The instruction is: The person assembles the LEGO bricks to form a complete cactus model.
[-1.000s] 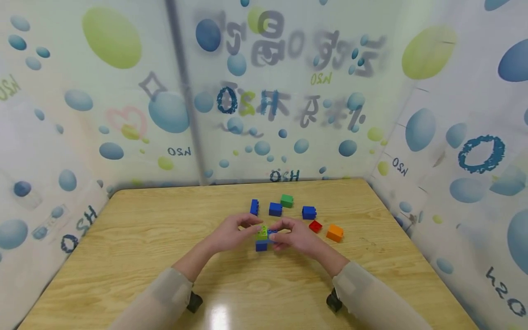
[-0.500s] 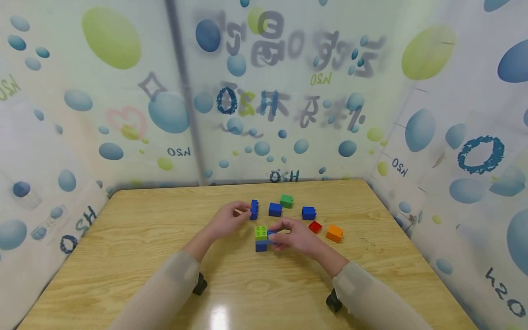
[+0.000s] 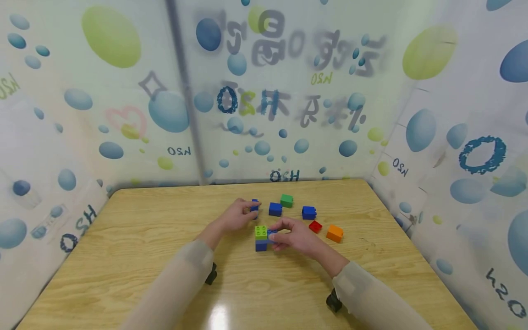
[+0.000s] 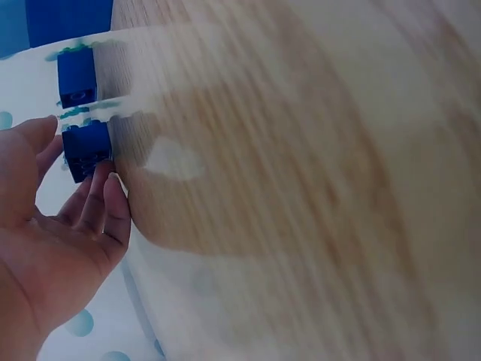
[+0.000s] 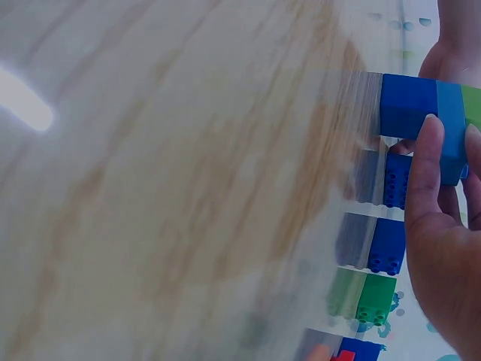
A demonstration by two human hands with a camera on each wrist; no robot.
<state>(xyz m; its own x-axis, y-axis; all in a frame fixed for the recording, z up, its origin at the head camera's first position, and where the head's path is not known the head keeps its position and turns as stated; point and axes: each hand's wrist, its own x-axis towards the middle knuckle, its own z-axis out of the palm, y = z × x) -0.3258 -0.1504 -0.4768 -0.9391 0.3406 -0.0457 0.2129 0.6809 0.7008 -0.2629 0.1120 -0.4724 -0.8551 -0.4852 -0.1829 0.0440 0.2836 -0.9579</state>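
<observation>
A small stack of toy building bricks [image 3: 261,233] stands mid-table: dark blue below, lighter blue in the middle, lime green on top. My right hand [image 3: 299,236] pinches the lighter blue brick [image 5: 451,135] where it juts out to the right. Beyond the stack, my left hand [image 3: 236,216] reaches round a blue brick [image 4: 88,141] on the table. Its lower fingertips [image 4: 113,184] are right at the brick's edge, while the thumb stands apart from it. In the head view the left fingers partly cover this brick.
Behind the stack lie a blue brick [image 3: 275,209], a green brick [image 3: 286,200] and another blue brick [image 3: 309,212]. Beyond my right hand are a red brick [image 3: 315,227] and an orange brick [image 3: 335,233]. Patterned curtains stand along the wooden table's [image 3: 165,220] back and sides.
My left hand has left the stack's lime green brick and moved away from me to the blue brick at the back. The right hand keeps its hold on the stack.
</observation>
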